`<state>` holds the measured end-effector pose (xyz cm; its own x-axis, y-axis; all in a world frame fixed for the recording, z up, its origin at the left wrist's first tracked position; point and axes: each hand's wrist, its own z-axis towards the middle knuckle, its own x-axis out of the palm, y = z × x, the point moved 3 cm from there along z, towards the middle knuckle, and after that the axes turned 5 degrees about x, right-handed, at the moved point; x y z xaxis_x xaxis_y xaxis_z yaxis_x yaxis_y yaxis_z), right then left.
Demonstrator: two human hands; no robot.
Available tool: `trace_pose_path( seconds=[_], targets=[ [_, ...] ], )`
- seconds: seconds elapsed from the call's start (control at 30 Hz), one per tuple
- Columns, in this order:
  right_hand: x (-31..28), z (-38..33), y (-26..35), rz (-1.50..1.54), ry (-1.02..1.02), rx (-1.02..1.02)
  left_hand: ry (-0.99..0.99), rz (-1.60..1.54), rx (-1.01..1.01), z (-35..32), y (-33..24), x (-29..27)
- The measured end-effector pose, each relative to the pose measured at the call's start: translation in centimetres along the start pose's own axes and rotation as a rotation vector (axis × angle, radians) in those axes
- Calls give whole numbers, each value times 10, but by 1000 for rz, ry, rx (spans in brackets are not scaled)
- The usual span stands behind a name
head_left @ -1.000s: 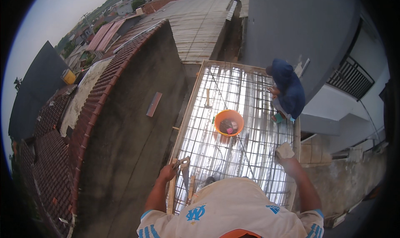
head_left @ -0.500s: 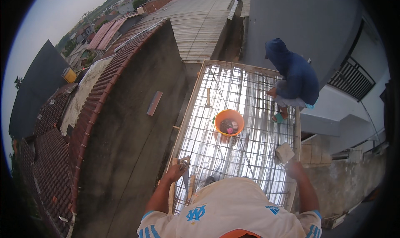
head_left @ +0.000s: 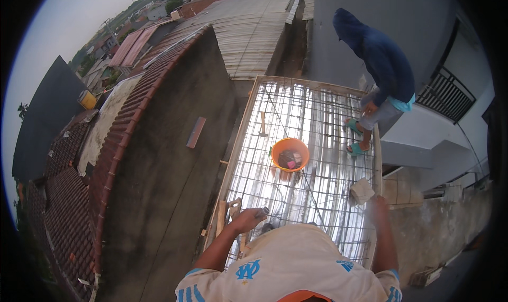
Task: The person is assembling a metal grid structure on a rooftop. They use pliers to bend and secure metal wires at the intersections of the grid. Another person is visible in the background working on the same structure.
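My left hand (head_left: 247, 220) is closed around a small dark and grey thing (head_left: 262, 212) whose kind I cannot make out. Just left of it lies a handsaw, its pale wooden handle (head_left: 234, 207) resting over the rebar mesh. My right hand (head_left: 376, 207) is at the right edge of the formwork, its fingers smeared by haze. Close to its fingertips is a pale, squarish piece (head_left: 362, 191); whether I touch it is unclear. An orange bucket (head_left: 290, 168) with a pink thing and other items inside stands on the rebar mesh (head_left: 317, 143) over shiny metal decking.
A co-worker in a dark blue hoodie (head_left: 389, 64) stands at the deck's far right. A hammer (head_left: 263, 124) lies left of the bucket. Wooden boards (head_left: 253, 98) edge the deck. A lower grey wall surface (head_left: 174, 159) is on the left, a tall grey wall on the right.
My left hand has moved right, away from the saw handle, with the small thing in it. My right hand has risen slightly. The co-worker has gone from crouching to standing.
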<state>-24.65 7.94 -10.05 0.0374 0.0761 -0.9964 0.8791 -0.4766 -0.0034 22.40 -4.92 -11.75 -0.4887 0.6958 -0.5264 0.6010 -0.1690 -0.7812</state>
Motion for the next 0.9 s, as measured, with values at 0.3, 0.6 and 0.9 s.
trace_pose_path(
  seconds=[0.3,0.6,0.9],
  targets=[
    [-64,-54,188,395,53,-676,186,-37,143,27,-56,22],
    [-50,-50,194,531,565,-572,110,-19,261,35,-73,26],
    [-22,-56,197,333,508,-586,252,216,135,41,-84,22]
  ],
)
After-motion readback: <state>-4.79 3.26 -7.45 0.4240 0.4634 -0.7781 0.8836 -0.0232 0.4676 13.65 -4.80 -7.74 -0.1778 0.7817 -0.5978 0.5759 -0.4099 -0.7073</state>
